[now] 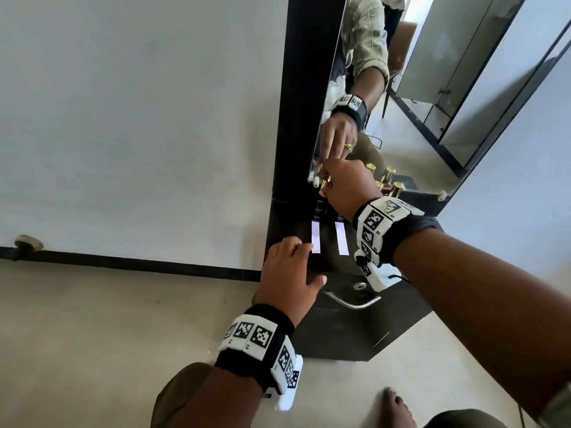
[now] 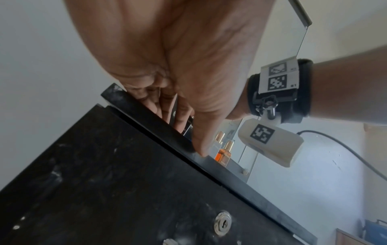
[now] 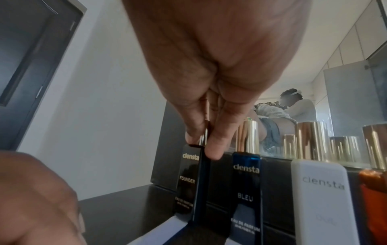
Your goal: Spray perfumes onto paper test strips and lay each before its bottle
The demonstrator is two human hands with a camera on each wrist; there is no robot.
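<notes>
Several perfume bottles with gold caps stand in a row against a mirror on a black cabinet top [image 1: 296, 223]. My right hand [image 1: 332, 183] pinches the gold cap of the leftmost one, a black bottle [image 3: 188, 180] marked FOUNDER. Beside it stand a blue bottle [image 3: 247, 190], a white bottle [image 3: 320, 199] and an orange bottle [image 3: 374, 199]. Two white paper strips lie flat, one before the black bottle [image 1: 315, 239] and one before the blue bottle [image 1: 341, 238]. My left hand [image 1: 304, 247] rests its fingertips on the near end of the left strip, thumb on the cabinet edge.
The mirror [image 1: 432, 88] rises right behind the bottles. Below the top, the cabinet front carries a metal handle [image 1: 352, 301] and a lock [image 1: 359, 285]. A white wall lies to the left, pale floor below, and a bare foot [image 1: 398, 409] shows at the bottom.
</notes>
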